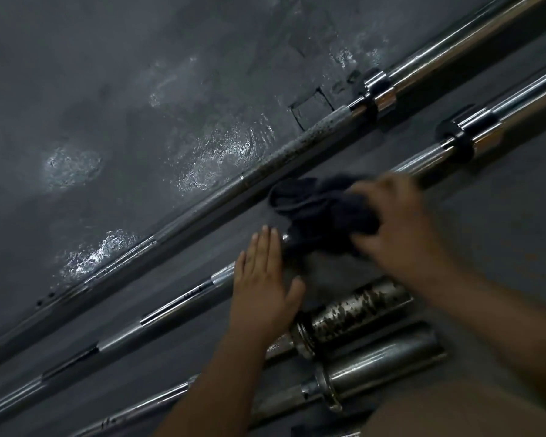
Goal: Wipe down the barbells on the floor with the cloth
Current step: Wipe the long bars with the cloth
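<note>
Several steel barbells lie side by side on the dark floor, running diagonally from lower left to upper right. My right hand (pixel 394 222) grips a dark cloth (pixel 319 212) bunched over the second barbell (pixel 171 313), hiding that stretch of its shaft. My left hand (pixel 265 279) lies flat with straight fingers on the same bar, just left of the cloth. The far barbell (pixel 300 146) has a speckled, rusty shaft beside its collar. Two shorter bars lie nearer me: one with a rust-spotted sleeve (pixel 356 310), one with a smoother sleeve (pixel 382 361).
The grey floor (pixel 139 105) beyond the bars carries shiny wet-looking patches. Chrome collars and sleeves (pixel 473 134) of the two long bars sit at the upper right. My forearms cross the lower half of the view, covering parts of the near bars.
</note>
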Motion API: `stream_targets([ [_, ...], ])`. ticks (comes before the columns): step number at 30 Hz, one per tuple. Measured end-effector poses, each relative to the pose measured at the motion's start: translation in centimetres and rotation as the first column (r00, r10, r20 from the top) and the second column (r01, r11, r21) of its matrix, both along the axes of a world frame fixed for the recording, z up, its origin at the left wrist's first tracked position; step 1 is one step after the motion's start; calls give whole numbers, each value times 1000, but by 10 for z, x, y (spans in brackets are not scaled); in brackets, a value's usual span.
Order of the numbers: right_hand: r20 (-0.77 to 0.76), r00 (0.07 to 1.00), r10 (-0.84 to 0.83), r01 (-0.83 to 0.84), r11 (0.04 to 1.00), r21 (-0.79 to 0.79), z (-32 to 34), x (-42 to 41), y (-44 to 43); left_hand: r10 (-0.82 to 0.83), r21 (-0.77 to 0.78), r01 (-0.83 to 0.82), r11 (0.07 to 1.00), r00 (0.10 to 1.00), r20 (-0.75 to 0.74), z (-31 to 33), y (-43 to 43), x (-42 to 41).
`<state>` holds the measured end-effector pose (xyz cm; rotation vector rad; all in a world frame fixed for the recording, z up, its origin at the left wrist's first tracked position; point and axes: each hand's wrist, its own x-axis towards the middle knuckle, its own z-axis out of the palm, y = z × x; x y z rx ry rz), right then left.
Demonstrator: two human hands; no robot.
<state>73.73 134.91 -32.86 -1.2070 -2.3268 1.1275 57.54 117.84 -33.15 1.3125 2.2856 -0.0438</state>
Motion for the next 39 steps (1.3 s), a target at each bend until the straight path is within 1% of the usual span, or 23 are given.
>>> stream_targets([
  [2,12,957,-290,289,955,71,-4,23,44,-15,-10,15,1000,1000,-16,-4,7,-8],
  [4,12,903,-429,426,900,93,-11,25,56,-2,-45,0,999,999,-33,-6,18,-15],
  [5,24,910,-415,412,908,78,-14,14,47,8,-67,-10,998,999,-38,-6,25,-21],
  [6,51,940,-337,334,941,62,-18,-1,31,11,-87,-15,996,999,-45,-6,33,-28],
  [8,93,996,-9,7,1000,27,-17,-36,-1,16,-104,-23,994,998,-62,-8,46,-44],
  [10,38,952,302,-301,953,-40,-10,-55,-16,24,-65,-30,997,996,-83,-10,53,-55],
  [11,-13,946,324,-324,943,-80,-5,-55,-9,23,-44,-27,999,994,-108,-12,54,-57],
  [13,-105,986,133,-147,979,-144,7,-42,22,2,-68,-11,998,991,-137,-11,54,-58],
  [14,-111,994,18,-34,989,-141,8,-30,43,-5,-94,-7,996,992,-128,-11,53,-58],
  [16,38,988,-149,152,982,-112,4,-4,88,19,-111,-30,993,995,-99,-9,52,-56],
  [18,212,932,-293,294,956,28,2,4,111,36,-113,-46,993,996,-86,-8,53,-53],
  [20,241,897,-370,333,926,179,-2,-16,94,37,-126,-47,991,996,-81,-8,53,-50],
  [22,252,929,-272,209,945,250,-1,-50,48,39,-146,-50,988,996,-79,-6,52,-49],
  [25,336,940,64,-157,953,259,-9,-76,-10,27,-158,-38,987,997,-69,-4,51,-48],
  [28,171,939,299,-329,926,186,-5,-51,10,29,-154,-38,987,998,-63,-1,45,-42],
  [29,104,950,294,-308,937,163,-2,-38,28,34,-150,-42,988,998,-60,0,42,-39],
  [30,61,980,190,-197,970,142,-1,-23,48,46,-140,-53,989,997,-57,0,39,-34],
  [31,43,999,9,-14,994,112,-1,-9,68,59,-133,-66,989,997,-55,0,36,-29],
  [32,69,984,-164,157,983,92,0,2,83,66,-134,-73,988,996,-53,0,33,-23],
  [33,135,951,-279,268,959,95,1,6,86,65,-142,-72,987,996,-54,0,30,-17],
  [34,232,918,-322,295,945,144,-1,2,78,64,-148,-71,986,996,-55,0,28,-13],
  [36,384,885,-264,205,960,189,-4,-19,43,71,-146,-76,986,997,-38,3,24,-8],
  [39,389,920,-36,-51,976,211,-2,-40,8,107,-104,-103,989,994,31,10,21,-5],
])
